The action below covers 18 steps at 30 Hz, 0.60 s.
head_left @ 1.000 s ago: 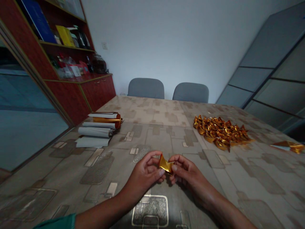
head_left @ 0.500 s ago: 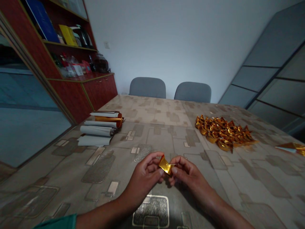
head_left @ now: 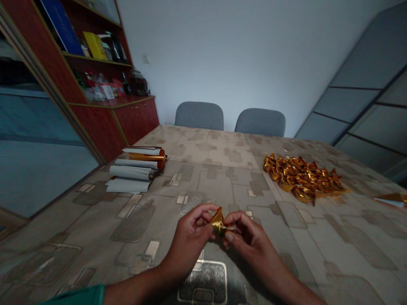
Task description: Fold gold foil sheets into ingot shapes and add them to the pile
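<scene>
A small folded piece of gold foil paper is held between my two hands, just above the near middle of the table. My left hand pinches its left side, thumb below and index finger along the top. On the other side, my right hand grips the right edge between thumb and fingers. The foil has a pointed upper tip and a curved, shiny face. Fingers hide its lower part and back.
Many folded gold foil ingots lie in rows at the right. A stack of curled gold-and-grey paper sheets is at the left. Another foil piece sits at the far right edge. Two grey chairs stand behind the patterned table.
The foil has turned in my fingers and its tip now points more upward. My right index finger has moved left over the foil. The view has shifted slightly.
</scene>
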Motion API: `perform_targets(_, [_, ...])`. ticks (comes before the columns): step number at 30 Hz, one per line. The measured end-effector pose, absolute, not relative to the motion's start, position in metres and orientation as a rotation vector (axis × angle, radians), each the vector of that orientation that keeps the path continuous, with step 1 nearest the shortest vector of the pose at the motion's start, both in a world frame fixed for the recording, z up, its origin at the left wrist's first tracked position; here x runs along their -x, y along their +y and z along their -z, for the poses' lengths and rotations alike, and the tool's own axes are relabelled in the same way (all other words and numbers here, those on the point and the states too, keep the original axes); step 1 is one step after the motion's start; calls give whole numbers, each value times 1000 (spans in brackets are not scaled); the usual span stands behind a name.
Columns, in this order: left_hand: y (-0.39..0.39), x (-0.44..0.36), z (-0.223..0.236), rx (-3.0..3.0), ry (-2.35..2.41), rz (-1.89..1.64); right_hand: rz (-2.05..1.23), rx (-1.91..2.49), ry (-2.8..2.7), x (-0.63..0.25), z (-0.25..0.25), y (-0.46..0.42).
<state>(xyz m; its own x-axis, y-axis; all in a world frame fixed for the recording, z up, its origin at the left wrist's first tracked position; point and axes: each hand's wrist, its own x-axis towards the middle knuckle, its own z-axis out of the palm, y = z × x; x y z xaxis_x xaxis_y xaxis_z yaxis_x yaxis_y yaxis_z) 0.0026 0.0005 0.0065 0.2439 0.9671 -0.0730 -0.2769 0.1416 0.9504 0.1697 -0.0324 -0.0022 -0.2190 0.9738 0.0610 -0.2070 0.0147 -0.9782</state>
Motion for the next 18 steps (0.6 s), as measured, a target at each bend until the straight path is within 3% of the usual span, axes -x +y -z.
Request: perform_targets(18, [2,0,-8,-1100,877,-983,-1111,1067,-1485,-167,-11,-37])
